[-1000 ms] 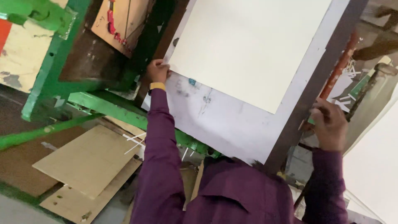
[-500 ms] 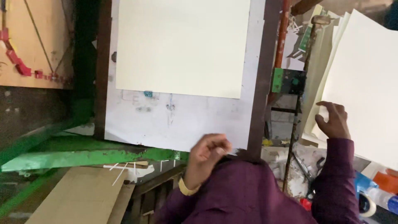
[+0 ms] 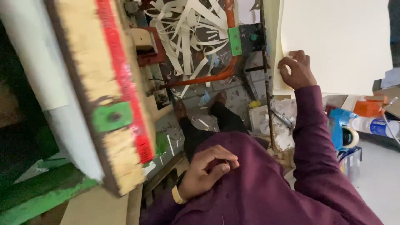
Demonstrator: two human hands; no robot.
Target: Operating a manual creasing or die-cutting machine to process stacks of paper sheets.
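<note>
One hand (image 3: pixel 296 71) on cream sheet (image 3: pixel 337 41)

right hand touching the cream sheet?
Touching. The head view shows the right hand with its fingers curled over the lower left edge of the cream sheet, with no gap between them.

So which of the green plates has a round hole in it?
The green plate on the wooden frame at left; the smaller green plate on the orange bar shows none.

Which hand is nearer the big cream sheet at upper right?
Right. The right hand grips the cream sheet at its lower left corner; the left hand rests against the person's maroon shirt, well below it.
</note>
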